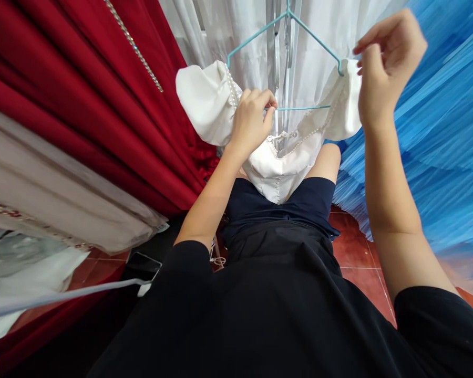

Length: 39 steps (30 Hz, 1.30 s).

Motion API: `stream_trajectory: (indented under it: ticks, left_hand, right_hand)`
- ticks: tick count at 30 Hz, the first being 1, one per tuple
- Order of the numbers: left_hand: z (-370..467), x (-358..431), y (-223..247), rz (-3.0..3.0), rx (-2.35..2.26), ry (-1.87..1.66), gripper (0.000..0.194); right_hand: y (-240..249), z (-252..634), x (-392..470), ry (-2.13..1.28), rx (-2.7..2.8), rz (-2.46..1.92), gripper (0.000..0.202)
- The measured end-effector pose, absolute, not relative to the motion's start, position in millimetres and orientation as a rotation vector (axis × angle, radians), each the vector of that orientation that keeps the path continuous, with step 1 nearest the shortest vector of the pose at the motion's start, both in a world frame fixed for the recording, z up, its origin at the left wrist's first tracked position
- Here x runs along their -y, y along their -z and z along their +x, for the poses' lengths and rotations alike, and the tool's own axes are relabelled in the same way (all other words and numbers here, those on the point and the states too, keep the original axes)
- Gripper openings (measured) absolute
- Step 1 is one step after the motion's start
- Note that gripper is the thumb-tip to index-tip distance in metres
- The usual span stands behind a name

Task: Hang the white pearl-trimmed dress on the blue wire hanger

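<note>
A white garment with pearl-like beads along its edges and puffy sleeves hangs on a thin teal hanger, its lower part between the person's knees. My left hand lies over the inner edge of the left sleeve, thumb and index finger pinched at the hanger's lower bar. Raised beside the right end of the hanger is my right hand, fingers curled in next to the right sleeve. Whatever the right fingertips may hold is too small to make out.
Red drapery and pale sheer fabric hang at the left, blue tulle at the right. White curtains and a metal pole stand behind the hanger. A phone with a white cable lies at lower left.
</note>
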State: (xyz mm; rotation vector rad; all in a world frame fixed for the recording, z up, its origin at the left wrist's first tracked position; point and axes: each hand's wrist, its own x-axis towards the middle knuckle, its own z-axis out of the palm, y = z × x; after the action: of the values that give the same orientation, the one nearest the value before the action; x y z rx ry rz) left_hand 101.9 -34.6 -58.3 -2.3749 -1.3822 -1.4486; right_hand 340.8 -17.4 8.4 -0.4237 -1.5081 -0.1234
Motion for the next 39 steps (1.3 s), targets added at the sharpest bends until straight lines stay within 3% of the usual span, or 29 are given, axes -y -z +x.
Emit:
stream_trajectory:
  ticks: [3,6,10,14,19,21,26,32,36,39]
  left_hand:
    - [102.4,29.6,62.9,-2.351,1.34,1.523,0.007]
    - [101.3,28.8,63.8,-2.345,1.264,1.573,0.008]
    - [93.9,36.7,55.3,-2.489,1.149,1.546,0.015]
    - [82.0,41.6,44.3,-2.285,1.004,1.712,0.004]
    - [60.2,27.0,42.5,-1.791,1.137,1.708,0.047]
    - [48.5,16.6,42.5,-1.764,1.228,1.596,0.054]
    - [15.8,-9.3,27.4,-1.945,1.193,1.545,0.041]
    - [-31.8,-21.2,9.6,-1.65,1.137,1.821,0.044]
    - [-56.4,-10.2,26.0,-1.406,1.286,1.976,0.043]
    - [-48.5,3.1,50.6,-1.538,1.392,1.953,0.03]
  right_hand:
    - [4.3,311.8,26.4,0.085,1.818,-0.516,0.027]
    - [34.7,286.9,19.8,0.098,2.069,-0.768,0.008]
    - [70.9,275.5,3.8,0.264,2.071,-1.029,0.041]
    - [75.1,277.9,-0.2,0.223,2.039,-1.03,0.053]
    - [69.5,278.9,4.2,0.271,2.063,-1.054,0.055]
    - [69.8,279.0,6.3,0.316,2.06,-1.064,0.052]
    - [70.5,279.0,9.3,0.374,2.061,-1.111,0.041]
    - [64.7,273.6,12.7,0.312,2.024,-1.156,0.043]
    - [57.9,272.2,19.3,0.241,2.057,-1.154,0.039]
    - [55.6,271.2,23.2,0.2,2.068,-1.131,0.04]
